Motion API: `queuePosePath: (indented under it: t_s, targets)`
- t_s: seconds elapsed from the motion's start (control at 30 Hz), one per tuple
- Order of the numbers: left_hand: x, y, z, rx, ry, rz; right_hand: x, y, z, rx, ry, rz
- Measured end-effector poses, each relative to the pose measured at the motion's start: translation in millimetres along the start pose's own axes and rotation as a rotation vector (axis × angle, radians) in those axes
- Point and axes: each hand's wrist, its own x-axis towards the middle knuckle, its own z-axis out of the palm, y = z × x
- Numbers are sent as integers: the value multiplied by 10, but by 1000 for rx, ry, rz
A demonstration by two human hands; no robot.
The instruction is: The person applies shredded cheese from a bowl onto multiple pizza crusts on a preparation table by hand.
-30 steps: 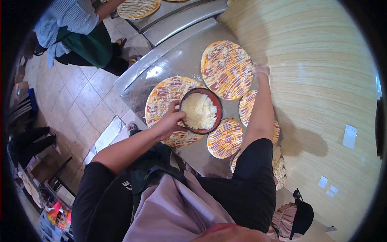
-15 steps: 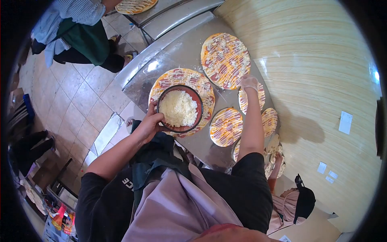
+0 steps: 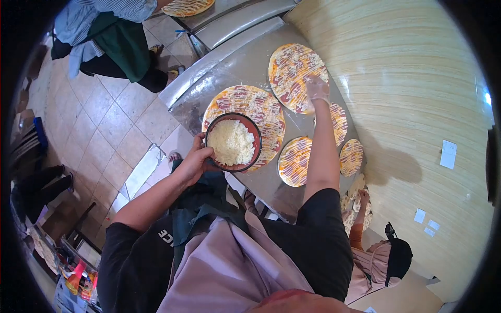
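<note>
My left hand [image 3: 194,160] grips the rim of a round, dark-edged bowl [image 3: 209,136], thumb over the edge. Inside lies pale grated cheese [image 3: 232,142]. The bowl is held above a large pizza [image 3: 237,99] topped with sliced meat, zigzag sauce and scattered cheese, covering its lower left part. My right hand [image 3: 317,89], in a clear plastic glove, is over the right side of another large pizza [image 3: 292,70]. Its fingers are blurred, so their grip does not show. Smaller pizzas with sauce stripes [image 3: 295,163] lie near my right forearm, one partly behind it.
The metal table [image 3: 240,57] runs along a wood-patterned wall [image 3: 396,78]. A co-worker in a black cap [image 3: 400,258] reaches toward small pizzas [image 3: 357,185] at lower right. Another person in a green apron [image 3: 122,49] stands at upper left, near another pizza [image 3: 188,7].
My right hand has moved up and left, from the lower right edge of the far large pizza onto its topping. My left hand still holds the bowl. The view has shifted slightly.
</note>
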Motion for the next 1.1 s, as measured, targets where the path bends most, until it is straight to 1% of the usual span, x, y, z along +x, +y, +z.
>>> queuePosePath:
  t_s: [0.03,0.07,0.1,0.13,0.2,0.27,0.33,0.4,0.43,0.5,0.53,0.6,0.63,0.67,0.73,0.77,0.8,0.87,0.93,1.0,1.03,1.1]
  targets:
    - [15,-9,-6,3,3,2,2,-56,-31,5,0,-1]
    - [44,-11,1,1,1,-2,31,-110,-93,-54,38,-61]
    - [82,-9,17,-2,-3,-7,22,-259,-210,-114,76,-121]
    - [135,-6,42,1,-4,-4,-47,-420,-316,-111,79,-121]
    - [250,18,127,30,43,22,-372,-842,-514,325,-109,-107]
    - [346,86,254,55,38,40,-885,-1346,-702,669,-446,-60]
    - [475,77,337,44,-26,91,-1328,-1665,-755,501,-700,-143]
    - [549,91,466,70,-30,100,-1580,-1615,-563,44,-498,-739]
    - [574,100,524,91,-34,106,-1682,-1656,-538,40,-491,-742]
    - [599,108,612,100,-31,89,-1811,-1696,-512,-351,-451,-696]
    - [613,115,645,106,-22,68,-1796,-1629,-484,-354,-446,-700]
    - [664,54,672,126,-38,82,-1777,-1477,-408,-320,-547,-621]
    - [678,32,708,112,-47,73,-1789,-1418,-414,-231,-471,-647]
    - [696,14,743,96,-56,62,-1755,-1327,-410,-230,-466,-641]
    - [790,22,810,96,-71,30,-1620,-1032,-346,-54,-416,-695]
    - [846,20,860,54,-64,24,-1532,-844,-246,77,-356,-600]
    - [897,24,913,11,-57,19,-1447,-794,-313,75,-355,-597]
    - [985,48,1031,21,-67,23,-1263,-777,-534,410,-411,-231]
    - [1047,75,1125,3,-61,12,-994,-739,-754,836,-514,101]
    - [1069,87,1132,8,-46,14,-752,-642,-865,857,-363,258]
    - [1081,84,1134,11,-31,13,-619,-530,-881,856,-365,255]
    - [1078,80,1127,8,-13,11,-376,-184,-793,663,-219,297]
